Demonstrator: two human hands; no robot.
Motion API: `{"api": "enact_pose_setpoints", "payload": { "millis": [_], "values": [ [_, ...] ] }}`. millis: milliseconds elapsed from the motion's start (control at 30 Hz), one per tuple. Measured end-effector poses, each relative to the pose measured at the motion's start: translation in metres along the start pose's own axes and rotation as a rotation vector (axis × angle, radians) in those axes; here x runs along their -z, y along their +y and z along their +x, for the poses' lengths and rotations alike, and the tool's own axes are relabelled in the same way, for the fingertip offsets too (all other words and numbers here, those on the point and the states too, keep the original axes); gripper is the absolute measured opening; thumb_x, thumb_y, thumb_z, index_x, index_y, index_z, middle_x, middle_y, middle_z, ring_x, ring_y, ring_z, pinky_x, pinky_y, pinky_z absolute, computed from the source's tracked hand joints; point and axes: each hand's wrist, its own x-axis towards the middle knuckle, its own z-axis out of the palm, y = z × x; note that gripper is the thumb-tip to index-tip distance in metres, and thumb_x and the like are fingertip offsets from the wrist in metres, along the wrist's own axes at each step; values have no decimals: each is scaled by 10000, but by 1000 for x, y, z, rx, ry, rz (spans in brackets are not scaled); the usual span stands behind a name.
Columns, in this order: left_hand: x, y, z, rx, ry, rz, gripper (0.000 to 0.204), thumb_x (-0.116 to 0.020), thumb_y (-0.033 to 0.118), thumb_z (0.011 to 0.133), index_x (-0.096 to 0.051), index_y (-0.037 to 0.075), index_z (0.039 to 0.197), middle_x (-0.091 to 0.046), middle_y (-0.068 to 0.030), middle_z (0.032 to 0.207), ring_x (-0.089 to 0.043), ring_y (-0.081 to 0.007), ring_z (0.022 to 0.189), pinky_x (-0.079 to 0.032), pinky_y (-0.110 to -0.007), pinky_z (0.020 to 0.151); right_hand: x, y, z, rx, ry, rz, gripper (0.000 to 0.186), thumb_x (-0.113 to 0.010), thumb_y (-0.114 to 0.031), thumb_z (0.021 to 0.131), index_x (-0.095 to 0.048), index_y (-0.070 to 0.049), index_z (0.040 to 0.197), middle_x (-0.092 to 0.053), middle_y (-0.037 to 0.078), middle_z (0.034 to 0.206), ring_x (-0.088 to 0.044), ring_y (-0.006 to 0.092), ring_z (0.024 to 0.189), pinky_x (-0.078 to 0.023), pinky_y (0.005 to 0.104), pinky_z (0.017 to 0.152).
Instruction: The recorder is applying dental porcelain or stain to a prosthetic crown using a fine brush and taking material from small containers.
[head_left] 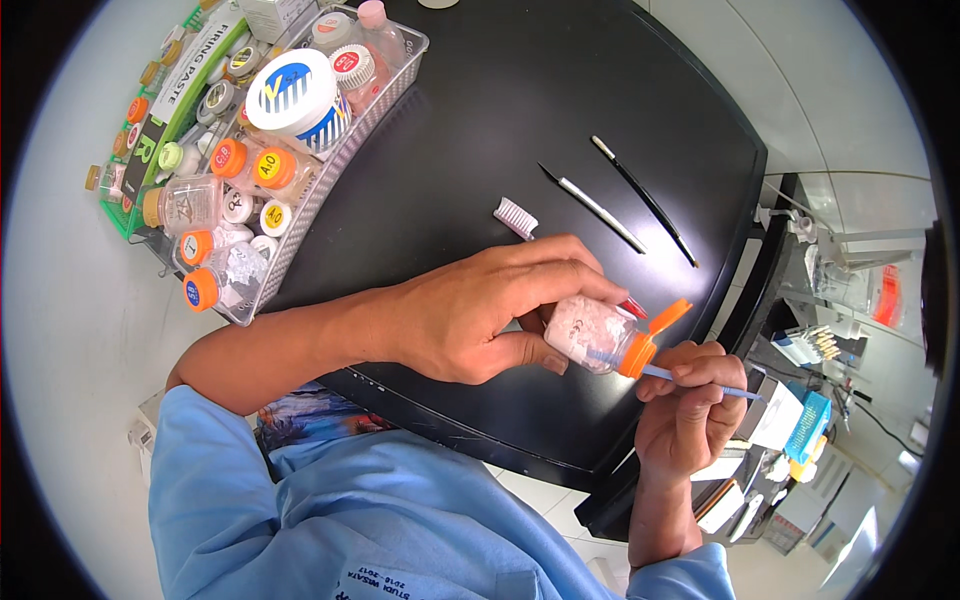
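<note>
My left hand (490,310) is closed around a small clear bottle (585,333) of pale pink powder, tipped on its side with its mouth toward my right hand. Its orange flip cap (669,316) stands open. Between the fingers of my right hand (695,405) is a thin light-blue plastic stick (657,372), whose far end reaches into the bottle's mouth. A toothbrush head (516,217) with pale bristles shows just beyond my left hand, which hides the rest. Behind the bottle a red tip (633,306) peeks out; what it belongs to is hidden.
On the black table (480,120) lie a white-handled brush (602,214) with a dark pointed tip and a slim black brush (645,200). A grey plastic basket (335,172) crammed with jars and bottles stands at the left. A cluttered side counter (790,440) runs along the right.
</note>
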Motion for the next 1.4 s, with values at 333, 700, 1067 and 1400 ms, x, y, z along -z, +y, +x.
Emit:
{"api": "enact_pose_setpoints", "payload": {
  "millis": [333,700,1067,1400],
  "values": [
    [-1,3,0,42,-24,-30,633,-782,-79,889,-564,19,1474,-628,-168,1385,-697,-317,1224,-637,-381,1008,0,-2,0,6,-50,14,329,-536,-284,1156,-612,27,1084,-624,161,1017,-681,157,724,-581,264,639],
    [0,-1,-1,-14,-35,42,618,-778,8,937,-542,17,1508,-666,-194,1413,-706,-374,1222,-556,-436,1017,3,0,-2,5,0,15,303,-544,-270,1155,-615,22,1115,-639,168,1010,-697,162,741,-584,267,639],
    [-2,-7,-2,-78,-44,190,767,-745,24,946,-436,23,1648,-656,-237,1380,-674,-391,1108,-530,-448,975,0,-2,-2,33,35,-15,292,-573,-253,1143,-628,31,1103,-651,170,1010,-695,170,726,-567,262,623],
    [-6,-8,-4,-164,44,217,863,-875,135,865,-479,10,1622,-667,-208,1299,-677,-382,1209,-515,-444,1098,1,-3,-1,5,-25,-24,303,-556,-254,1147,-643,19,1049,-644,144,925,-661,162,662,-551,268,605]
  ]
}}
